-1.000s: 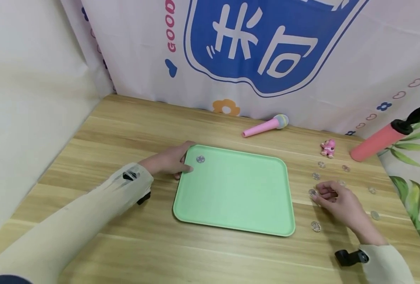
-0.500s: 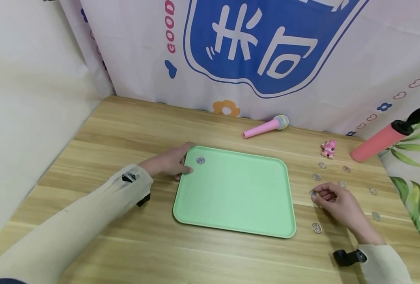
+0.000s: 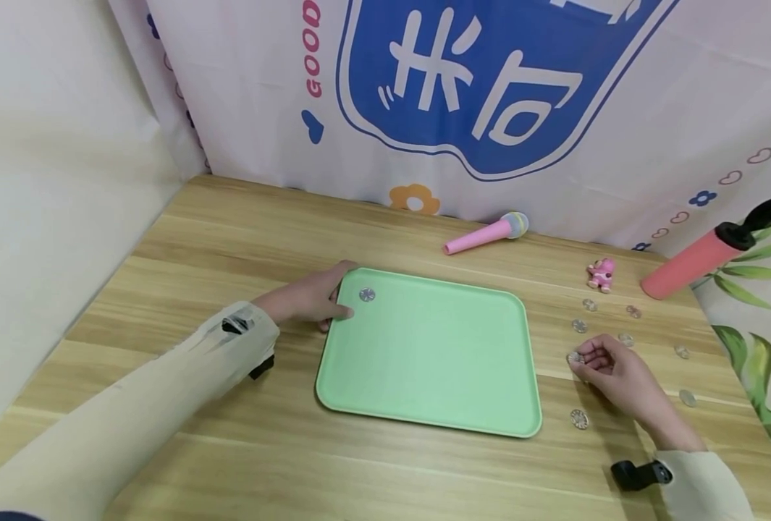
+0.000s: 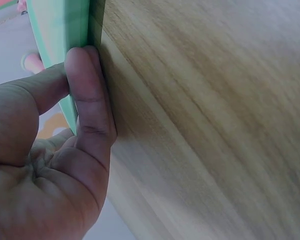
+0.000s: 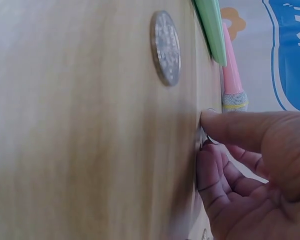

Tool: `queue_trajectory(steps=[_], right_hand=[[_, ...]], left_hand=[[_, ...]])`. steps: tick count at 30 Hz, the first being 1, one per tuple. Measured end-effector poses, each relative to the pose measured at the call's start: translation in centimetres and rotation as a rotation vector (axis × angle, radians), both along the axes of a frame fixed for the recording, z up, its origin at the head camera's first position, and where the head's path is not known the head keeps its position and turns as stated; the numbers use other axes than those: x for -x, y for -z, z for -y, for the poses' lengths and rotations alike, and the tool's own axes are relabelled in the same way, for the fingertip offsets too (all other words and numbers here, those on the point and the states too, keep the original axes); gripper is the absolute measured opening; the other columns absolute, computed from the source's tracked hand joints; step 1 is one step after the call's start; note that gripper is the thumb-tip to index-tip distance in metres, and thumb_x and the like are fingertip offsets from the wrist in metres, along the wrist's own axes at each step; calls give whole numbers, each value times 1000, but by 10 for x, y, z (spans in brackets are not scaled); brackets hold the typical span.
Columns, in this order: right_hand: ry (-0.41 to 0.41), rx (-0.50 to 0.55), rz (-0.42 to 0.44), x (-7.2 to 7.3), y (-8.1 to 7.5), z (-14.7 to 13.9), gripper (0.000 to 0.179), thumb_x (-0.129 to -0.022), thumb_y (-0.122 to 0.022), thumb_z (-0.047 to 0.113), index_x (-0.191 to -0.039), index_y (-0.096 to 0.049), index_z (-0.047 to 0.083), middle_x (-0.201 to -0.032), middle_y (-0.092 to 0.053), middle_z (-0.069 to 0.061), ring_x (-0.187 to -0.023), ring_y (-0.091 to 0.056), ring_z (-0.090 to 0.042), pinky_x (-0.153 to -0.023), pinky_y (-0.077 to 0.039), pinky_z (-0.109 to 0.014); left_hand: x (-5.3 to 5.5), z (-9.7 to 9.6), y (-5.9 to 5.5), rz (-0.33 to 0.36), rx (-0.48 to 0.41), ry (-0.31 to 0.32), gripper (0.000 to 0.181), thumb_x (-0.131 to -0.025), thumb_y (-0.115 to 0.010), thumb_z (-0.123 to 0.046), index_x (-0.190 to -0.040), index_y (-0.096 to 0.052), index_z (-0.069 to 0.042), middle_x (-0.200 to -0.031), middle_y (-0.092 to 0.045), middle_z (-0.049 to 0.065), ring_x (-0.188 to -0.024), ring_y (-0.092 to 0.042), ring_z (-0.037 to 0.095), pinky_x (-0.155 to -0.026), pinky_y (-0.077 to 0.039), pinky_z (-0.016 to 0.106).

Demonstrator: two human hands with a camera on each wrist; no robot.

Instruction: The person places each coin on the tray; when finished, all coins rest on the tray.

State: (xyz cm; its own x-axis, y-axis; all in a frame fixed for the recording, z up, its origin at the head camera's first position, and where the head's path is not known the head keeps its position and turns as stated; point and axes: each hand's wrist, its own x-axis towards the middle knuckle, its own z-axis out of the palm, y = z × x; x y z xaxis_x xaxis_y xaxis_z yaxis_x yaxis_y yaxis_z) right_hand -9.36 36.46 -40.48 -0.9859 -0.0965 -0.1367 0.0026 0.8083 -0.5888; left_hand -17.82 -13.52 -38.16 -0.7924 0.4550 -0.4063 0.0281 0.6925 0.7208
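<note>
My left hand [image 3: 313, 293] grips the left rim of a light green tray [image 3: 431, 354]. Its thumb lies over the rim, and the other fingers lie by the outer side, as the left wrist view shows. One silvery coin [image 3: 367, 294] lies in the tray's far left corner. To the right of the tray, my right hand [image 3: 626, 380] pinches another coin [image 3: 575, 357] between thumb and fingertips, at the tabletop. Fingers partly hide that coin in the right wrist view. A further coin [image 5: 166, 48] lies flat on the wood nearby.
Several loose coins are scattered around the right hand, among them one coin [image 3: 579, 325] beyond it. A pink toy microphone [image 3: 479, 236], a small pink figurine [image 3: 600, 275] and a red cylinder with a black top [image 3: 688, 264] stand or lie along the table's back edge, before a printed curtain.
Both hands stay almost where they were. The right fingertips shift slightly about the coin. The tray keeps its place.
</note>
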Motion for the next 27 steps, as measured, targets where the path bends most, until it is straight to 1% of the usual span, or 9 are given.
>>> queue_trajectory(steps=[6,10,13,15,21,23,27], right_hand=[[-38,42,-105,-2,5,0,22,-97,-72,4,-115,-61,-4,-103,-67,-13,-81,-56,5,-69,-53,-15],[-26,35,-139,-1,5,-2,21,-98,-72,6,-115,-63,-2,-102,-71,-11,-80,-58,7,-68,-53,-14],[-7,37,-125,-1,5,-4,22,-100,-71,11,-117,-65,0,-102,-72,-9,-82,-60,8,-69,-54,-14],[8,59,-100,-1,5,-6,24,-101,-70,12,-120,-65,-1,-102,-73,-7,-83,-61,7,-69,-54,-15],[69,147,-16,0,5,-11,32,-103,-67,15,-129,-61,-3,-96,-71,10,-82,-63,4,-66,-57,-20],[78,164,-6,0,5,-11,33,-104,-67,14,-130,-60,-4,-93,-70,15,-80,-63,3,-65,-57,-21],[85,207,4,3,4,-9,33,-104,-66,12,-130,-58,-6,-91,-69,20,-78,-65,2,-64,-58,-21]], left_hand=[[0,1,-2,8,3,-2,81,-102,-66,-9,-165,-15,-12,-84,-56,9,-64,-62,16,-63,-58,28],[0,1,-2,0,8,-3,80,-102,-66,-9,-165,-17,-11,-83,-57,9,-63,-62,17,-63,-58,29],[0,0,-1,-10,12,1,79,-102,-67,-9,-165,-18,-11,-83,-57,9,-63,-62,17,-63,-58,29],[0,0,0,-12,11,3,78,-102,-67,-10,-164,-19,-12,-83,-57,9,-63,-62,17,-63,-58,29],[0,-1,0,-3,4,4,78,-102,-66,-9,-164,-19,-12,-82,-56,8,-63,-62,16,-63,-57,29],[0,-1,-1,0,1,6,78,-102,-66,-10,-165,-18,-13,-82,-56,8,-63,-61,16,-63,-57,29],[-1,-1,-2,-3,8,6,79,-102,-66,-10,-165,-18,-13,-83,-56,9,-63,-62,17,-63,-58,28]])
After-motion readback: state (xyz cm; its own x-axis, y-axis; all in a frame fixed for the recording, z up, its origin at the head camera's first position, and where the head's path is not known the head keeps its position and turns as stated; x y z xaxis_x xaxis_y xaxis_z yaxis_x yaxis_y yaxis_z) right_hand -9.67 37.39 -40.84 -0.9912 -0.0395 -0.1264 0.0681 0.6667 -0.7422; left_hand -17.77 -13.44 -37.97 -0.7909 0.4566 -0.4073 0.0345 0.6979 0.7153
